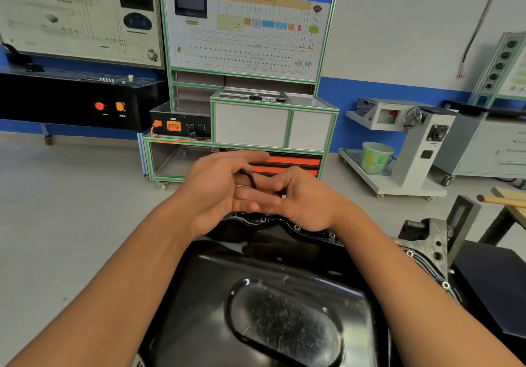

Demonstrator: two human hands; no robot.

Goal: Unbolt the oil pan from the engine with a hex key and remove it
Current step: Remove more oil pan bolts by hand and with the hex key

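The glossy black oil pan (273, 295) fills the lower middle, lying on the grey engine block (427, 241). Bolts with bright rims dot its far flange (297, 227). Both hands meet just above the pan's far edge. A black hex key (251, 180) curves between them: my left hand (225, 193) holds its bent part with the fingers extended, and my right hand (301, 198) pinches its lower end with thumb and fingertips. The key's tip is hidden behind the fingers, so whether it sits in a bolt I cannot tell.
A green-framed training stand (247, 82) with orange drawers rises just beyond the hands. An engine stand on casters with a green bucket (375, 157) is at the right. A wooden handle (501, 200) lies on a bench at the far right edge. A black console (79, 104) stands to the left.
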